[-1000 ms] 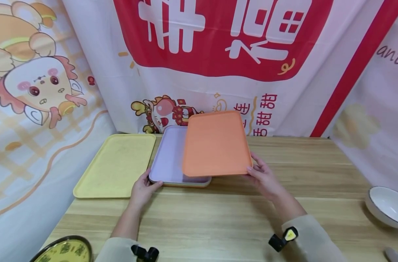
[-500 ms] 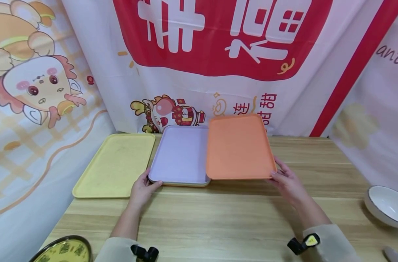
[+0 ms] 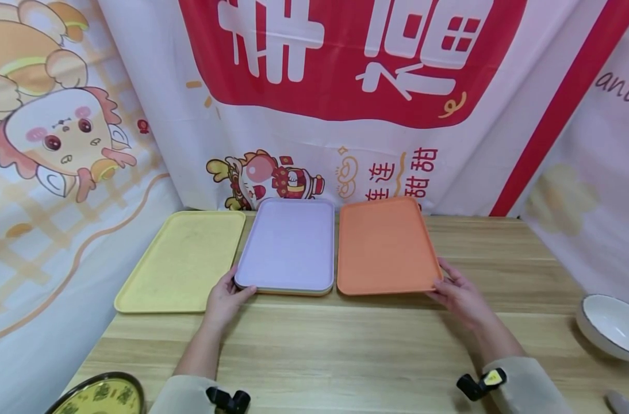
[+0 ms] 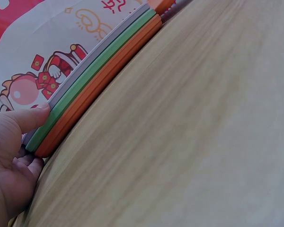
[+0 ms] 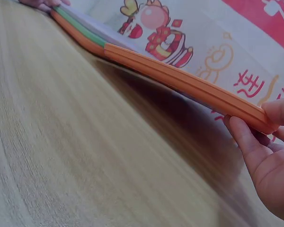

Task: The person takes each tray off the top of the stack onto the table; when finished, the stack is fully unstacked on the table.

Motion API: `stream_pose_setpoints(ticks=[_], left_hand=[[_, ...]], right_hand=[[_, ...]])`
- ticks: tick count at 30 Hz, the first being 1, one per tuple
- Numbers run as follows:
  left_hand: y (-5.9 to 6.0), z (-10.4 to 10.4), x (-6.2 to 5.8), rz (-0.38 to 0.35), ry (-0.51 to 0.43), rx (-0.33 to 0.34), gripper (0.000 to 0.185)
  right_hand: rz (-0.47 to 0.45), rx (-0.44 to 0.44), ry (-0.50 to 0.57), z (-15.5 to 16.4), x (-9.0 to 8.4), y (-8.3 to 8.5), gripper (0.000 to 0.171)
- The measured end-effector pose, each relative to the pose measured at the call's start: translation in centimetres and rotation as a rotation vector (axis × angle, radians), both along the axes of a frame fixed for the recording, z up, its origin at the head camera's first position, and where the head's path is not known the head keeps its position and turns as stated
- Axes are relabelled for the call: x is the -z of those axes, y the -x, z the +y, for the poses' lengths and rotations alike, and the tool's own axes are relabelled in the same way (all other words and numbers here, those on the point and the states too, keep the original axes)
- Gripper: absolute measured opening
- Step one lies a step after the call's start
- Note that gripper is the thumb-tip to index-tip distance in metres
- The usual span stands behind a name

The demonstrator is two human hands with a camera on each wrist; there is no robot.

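An orange tray lies beside a stack of trays topped by a lilac tray. My right hand pinches the orange tray's near right corner. In the right wrist view the thumb is on the orange tray, the fingers are under it, and that corner is slightly off the table. My left hand grips the stack's near left corner. In the left wrist view its thumb lies on the lilac tray, which sits over a green tray and an orange one. A yellow tray lies left of the stack.
A white bowl sits at the table's right edge. A patterned green-and-yellow bowl is at the near left corner. A printed banner hangs right behind the trays. Bare wooden table stretches in front.
My right hand carried the orange tray from above the lilac tray to the right and lowered it beside the stack. The left hand stayed put.
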State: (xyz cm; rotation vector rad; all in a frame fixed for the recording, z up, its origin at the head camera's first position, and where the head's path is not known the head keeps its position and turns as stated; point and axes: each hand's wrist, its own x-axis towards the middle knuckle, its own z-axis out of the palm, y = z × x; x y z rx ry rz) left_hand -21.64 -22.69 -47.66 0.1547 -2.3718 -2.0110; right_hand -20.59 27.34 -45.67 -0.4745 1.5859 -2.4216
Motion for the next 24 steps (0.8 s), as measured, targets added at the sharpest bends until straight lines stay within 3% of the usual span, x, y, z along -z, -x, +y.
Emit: stream_pose_setpoints(ticks=[8,13,17,24], left_hand=[[-0.1,0.0,-0.1,0.007,0.003,-0.011,0.083],[-0.1,0.1,-0.1,0.009,0.008,-0.018,0.082],[-0.1,0.1,-0.2,0.005,0.002,-0.020,0.082],[-0.2,0.2,-0.2,0.012,0.014,-0.013,0.081]], right_hand=[[-0.126,0.108,-0.128,-0.7,0.6,0.9,0.071],[-0.150,0.207,-0.299,-0.7,0.7,1.2,0.070],[-0.157,0.271,-0.455,-0.6,0.7,1.3,0.066],[-0.086,0.325,-0.623,-0.5,1.2,1.3,0.060]])
